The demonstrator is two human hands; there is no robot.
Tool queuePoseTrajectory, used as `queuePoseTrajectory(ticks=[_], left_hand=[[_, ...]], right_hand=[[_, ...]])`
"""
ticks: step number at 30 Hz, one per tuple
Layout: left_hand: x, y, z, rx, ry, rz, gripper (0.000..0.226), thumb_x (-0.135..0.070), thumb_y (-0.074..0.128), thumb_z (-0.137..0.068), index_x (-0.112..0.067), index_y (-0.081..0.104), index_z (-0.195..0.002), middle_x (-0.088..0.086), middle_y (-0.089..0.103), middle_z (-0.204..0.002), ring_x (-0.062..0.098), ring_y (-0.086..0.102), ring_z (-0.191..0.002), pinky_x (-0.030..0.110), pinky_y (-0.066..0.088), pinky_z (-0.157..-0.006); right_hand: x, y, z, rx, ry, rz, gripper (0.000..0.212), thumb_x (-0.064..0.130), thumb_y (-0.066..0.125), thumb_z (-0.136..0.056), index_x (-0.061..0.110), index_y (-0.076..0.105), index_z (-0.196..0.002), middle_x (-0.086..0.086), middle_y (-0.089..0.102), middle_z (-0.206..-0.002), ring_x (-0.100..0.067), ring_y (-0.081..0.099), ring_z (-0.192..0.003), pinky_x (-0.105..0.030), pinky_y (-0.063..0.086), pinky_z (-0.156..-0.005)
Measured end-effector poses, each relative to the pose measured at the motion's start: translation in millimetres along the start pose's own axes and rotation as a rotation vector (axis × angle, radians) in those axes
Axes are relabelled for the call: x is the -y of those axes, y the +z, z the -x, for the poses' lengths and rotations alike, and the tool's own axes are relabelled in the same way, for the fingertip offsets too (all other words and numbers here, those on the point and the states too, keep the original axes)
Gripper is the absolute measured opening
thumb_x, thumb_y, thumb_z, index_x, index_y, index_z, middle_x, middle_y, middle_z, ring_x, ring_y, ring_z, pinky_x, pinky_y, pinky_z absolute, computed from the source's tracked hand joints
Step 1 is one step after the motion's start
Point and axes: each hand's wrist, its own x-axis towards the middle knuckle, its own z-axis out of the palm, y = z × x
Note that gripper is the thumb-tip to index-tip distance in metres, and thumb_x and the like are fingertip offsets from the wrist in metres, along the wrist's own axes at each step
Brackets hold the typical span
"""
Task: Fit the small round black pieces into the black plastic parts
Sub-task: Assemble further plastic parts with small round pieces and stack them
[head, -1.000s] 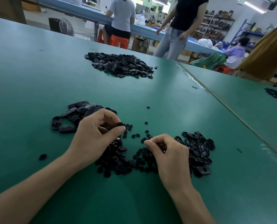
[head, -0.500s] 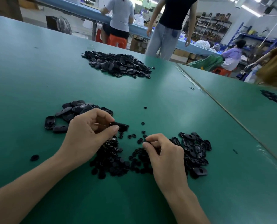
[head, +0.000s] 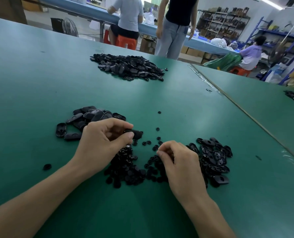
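Jutting farther past the thumb than a second ago, a part (head: 135,134) is pinched by the left hand (head: 101,143). Right of the right hand (head: 180,167) lies a parts pile (head: 215,160); that hand's fingers curl together, on what I cannot tell. Between both hands heap round pieces (head: 127,169).

Counter (head: 40,83) top was a green mat, smooth, mostly matt with a soft sheen under the lights, and clear glossy tape (head: 203,78) ran along its seam. Black plastic parts (head: 215,157) were smooth moulded shells, semi-gloss with highlights. Small round black pieces (head: 127,170) looked duller, material unclear. Background stool (head: 126,41) was shiny orange plastic, and the boxes (head: 147,45) were plain brown cardboard.
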Motion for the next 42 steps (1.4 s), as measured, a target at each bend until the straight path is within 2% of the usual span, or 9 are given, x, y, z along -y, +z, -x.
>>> queuePoseTrajectory(ticks=[6,10,12,18,21,24,31,34,42], left_hand=[[0.7,-0.8,0.3,0.020,0.014,-0.033,0.018,-0.007,0.079,-0.082,-0.020,0.075,-0.092,-0.001,0.076,-0.077,0.017,0.075,-0.072,0.028,0.061,-0.069],[-0.4,-1.0,-0.3,0.031,0.013,-0.041,0.016,-0.006,0.079,-0.081,-0.019,0.075,-0.089,-0.002,0.076,-0.075,0.016,0.075,-0.070,0.020,0.057,-0.063],[-0.7,-1.4,-0.5,0.042,0.008,-0.033,0.017,-0.004,0.078,-0.081,-0.019,0.075,-0.089,-0.002,0.076,-0.075,0.017,0.076,-0.071,0.018,0.056,-0.061],[-1.8,-0.9,1.6,0.069,0.002,0.021,0.022,0.002,0.077,-0.082,-0.019,0.074,-0.089,0.000,0.076,-0.075,0.019,0.076,-0.071,0.019,0.056,-0.057],[-2.1,2.5,2.5,0.077,-0.006,0.076,0.023,0.003,0.076,-0.082,-0.019,0.075,-0.089,0.003,0.076,-0.075,0.022,0.076,-0.071,0.022,0.057,-0.057],[-2.8,8.2,5.1,0.090,-0.030,0.127,0.024,0.004,0.076,-0.082,-0.019,0.076,-0.089,0.005,0.076,-0.076,0.027,0.076,-0.071,0.025,0.058,-0.059],[-2.2,11.1,3.8,0.120,-0.075,0.164,0.024,0.010,0.073,-0.082,-0.012,0.074,-0.090,0.005,0.077,-0.076,0.021,0.076,-0.073,0.022,0.058,-0.058],[-3.3,11.2,3.8,0.137,-0.084,0.165,0.023,0.009,0.073,-0.082,-0.013,0.074,-0.090,0.007,0.076,-0.076,0.022,0.076,-0.074,0.022,0.058,-0.059],[-2.9,9.5,3.3,0.142,-0.081,0.149,0.023,0.009,0.074,-0.082,-0.013,0.073,-0.089,0.006,0.076,-0.074,0.031,0.075,-0.072,0.025,0.058,-0.058]], right_hand=[[0.6,-1.3,-0.2,0.017,0.003,0.036,0.014,0.024,0.059,-0.098,0.028,0.057,-0.085,0.017,0.059,-0.080,-0.005,0.056,-0.080,-0.026,0.049,-0.070],[1.9,-1.8,-0.3,-0.027,0.017,0.016,0.019,0.020,0.061,-0.097,0.032,0.055,-0.084,0.020,0.054,-0.089,0.002,0.054,-0.083,-0.012,0.043,-0.071],[3.3,-1.4,-0.3,-0.055,0.019,-0.026,0.019,0.018,0.060,-0.098,0.030,0.055,-0.085,0.019,0.055,-0.085,0.002,0.054,-0.083,-0.008,0.040,-0.070],[8.0,0.1,-0.7,-0.110,0.015,-0.209,0.020,0.015,0.061,-0.097,0.025,0.071,-0.111,0.019,0.065,-0.091,0.003,0.060,-0.090,-0.010,0.046,-0.078],[8.7,1.0,-0.5,-0.136,0.004,-0.273,0.017,0.013,0.066,-0.094,0.026,0.074,-0.101,0.019,0.069,-0.084,0.002,0.065,-0.085,-0.007,0.047,-0.073],[9.5,2.0,-1.0,-0.110,0.059,-0.440,0.017,0.012,0.069,-0.092,0.028,0.071,-0.093,0.017,0.072,-0.078,-0.004,0.070,-0.077,-0.014,0.054,-0.070],[16.4,4.0,-0.5,-0.080,0.069,-0.571,0.028,0.010,0.069,-0.091,0.036,0.075,-0.098,0.013,0.073,-0.081,-0.012,0.070,-0.076,-0.019,0.054,-0.071],[18.0,6.2,-0.4,-0.028,0.150,-0.674,0.027,0.008,0.071,-0.089,0.031,0.073,-0.102,0.009,0.074,-0.082,-0.013,0.071,-0.076,-0.023,0.057,-0.072],[18.6,4.9,-2.1,0.011,0.229,-0.851,0.017,-0.001,0.072,-0.086,0.016,0.072,-0.091,-0.004,0.075,-0.077,-0.017,0.073,-0.068,-0.019,0.054,-0.061]])
